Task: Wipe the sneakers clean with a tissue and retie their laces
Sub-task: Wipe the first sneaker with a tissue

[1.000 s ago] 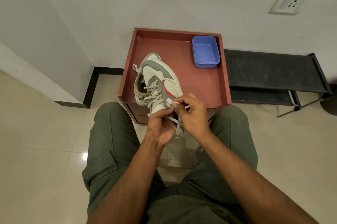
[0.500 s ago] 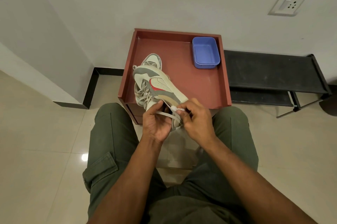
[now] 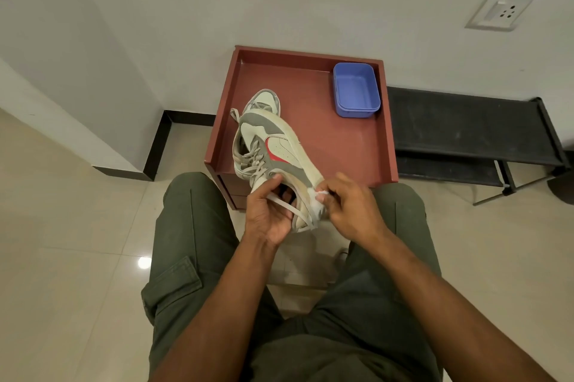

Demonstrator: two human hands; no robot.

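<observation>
A white and grey sneaker [image 3: 276,148] with a red mark on its side is held over the near edge of the red-brown tray table [image 3: 341,145], tipped onto its side with the toe toward me. My left hand [image 3: 268,210] grips the toe end from below, and a loose lace [image 3: 287,206] runs across its fingers. My right hand [image 3: 351,207] pinches a small white tissue [image 3: 321,195] against the sole edge near the toe. A second sneaker [image 3: 265,102] lies behind the first on the tray, mostly hidden.
A blue plastic tub [image 3: 355,89] sits in the tray's far right corner. A low black rack [image 3: 472,133] stands to the right against the wall. My knees in green trousers [image 3: 192,226] flank the tray. A wall socket [image 3: 498,10] is at upper right.
The sneaker has rolled from laces-up onto its side, showing the red mark and sole edge. My right hand with the tissue has shifted right to the sole edge near the toe.
</observation>
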